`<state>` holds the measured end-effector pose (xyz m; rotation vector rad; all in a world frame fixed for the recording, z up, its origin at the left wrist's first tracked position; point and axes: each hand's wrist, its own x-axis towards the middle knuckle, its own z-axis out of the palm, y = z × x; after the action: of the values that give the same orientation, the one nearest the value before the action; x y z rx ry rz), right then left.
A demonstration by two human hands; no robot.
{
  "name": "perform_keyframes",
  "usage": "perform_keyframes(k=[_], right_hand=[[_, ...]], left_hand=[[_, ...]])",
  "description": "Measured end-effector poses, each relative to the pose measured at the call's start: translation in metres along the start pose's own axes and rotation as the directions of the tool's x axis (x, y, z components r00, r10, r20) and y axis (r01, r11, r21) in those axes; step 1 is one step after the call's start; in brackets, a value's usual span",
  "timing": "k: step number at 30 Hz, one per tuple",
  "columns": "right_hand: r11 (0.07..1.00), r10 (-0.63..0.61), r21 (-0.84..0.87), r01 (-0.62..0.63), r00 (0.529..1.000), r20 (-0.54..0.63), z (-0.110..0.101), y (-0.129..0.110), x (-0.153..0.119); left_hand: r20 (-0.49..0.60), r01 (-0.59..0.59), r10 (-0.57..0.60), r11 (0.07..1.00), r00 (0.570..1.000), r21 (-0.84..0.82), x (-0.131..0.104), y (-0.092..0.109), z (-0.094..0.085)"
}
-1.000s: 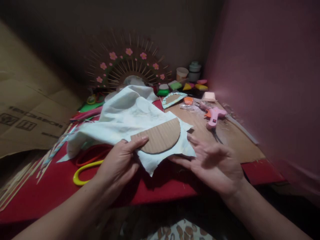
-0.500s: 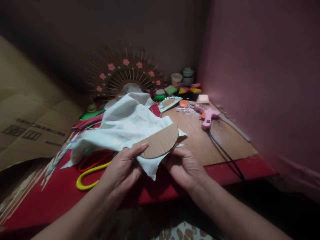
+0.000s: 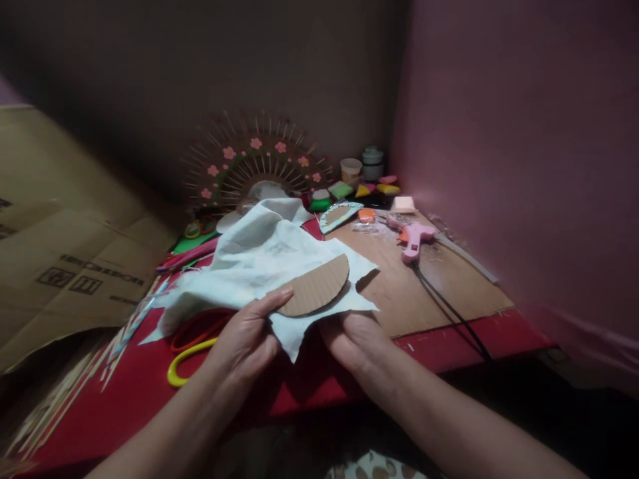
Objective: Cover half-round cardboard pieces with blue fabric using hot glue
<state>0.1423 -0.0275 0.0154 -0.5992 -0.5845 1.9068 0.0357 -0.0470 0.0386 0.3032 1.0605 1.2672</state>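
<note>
A half-round piece of corrugated cardboard (image 3: 319,286) lies on a pale blue-white cloth (image 3: 249,249). My left hand (image 3: 254,332) pinches the cardboard's left end together with the cloth, thumb on top. Under the cloth's right side is my right hand (image 3: 352,339), its fingers hidden by the fabric, so I cannot tell whether they are closed. The cloth's cut edge hangs in points toward me. Scissors with a yellow handle (image 3: 187,362) lie left of my left wrist, partly covered.
On the right, a pink glue gun (image 3: 414,241) with a black cord rests on a brown board (image 3: 464,293). Behind stand a flower-decorated stick fan (image 3: 259,156) and a paper cup (image 3: 351,170). Thin wooden sticks (image 3: 64,406) and a cardboard box (image 3: 90,253) are at left.
My right hand has moved further beneath the cloth, and its fingers are now covered. More of the cloth's right edge lies spread out beyond the cardboard. The view has shifted slightly.
</note>
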Motion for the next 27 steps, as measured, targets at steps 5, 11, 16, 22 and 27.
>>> perform_keyframes(k=[5, 11, 16, 22, 27], right_hand=[[0.977, -0.02, 0.214, 0.011, 0.999, 0.041, -0.006, -0.002, -0.002], [0.857, 0.055, 0.505, -0.105, 0.992, 0.114, -0.019, -0.007, -0.008], [0.812, 0.072, 0.563, -0.154, 0.984, 0.165, -0.019, -0.01, -0.013], [0.838, 0.026, 0.538, -0.095, 0.991, 0.135, -0.019, -0.008, -0.018], [0.884, 0.121, 0.462, -0.072, 0.99, -0.077, -0.019, -0.005, -0.012]], left_hand=[[0.036, -0.083, 0.081, 0.994, 0.996, 0.075, -0.002, -0.002, -0.006], [0.07, -0.149, 0.141, 0.98, 0.987, 0.129, 0.0, -0.005, -0.013], [0.082, -0.193, 0.182, 0.969, 0.98, 0.154, 0.0, -0.007, -0.019], [0.109, -0.244, 0.226, 0.949, 0.968, 0.202, 0.0, -0.01, -0.027], [0.113, -0.241, 0.222, 0.949, 0.968, 0.204, 0.001, -0.014, -0.03]])
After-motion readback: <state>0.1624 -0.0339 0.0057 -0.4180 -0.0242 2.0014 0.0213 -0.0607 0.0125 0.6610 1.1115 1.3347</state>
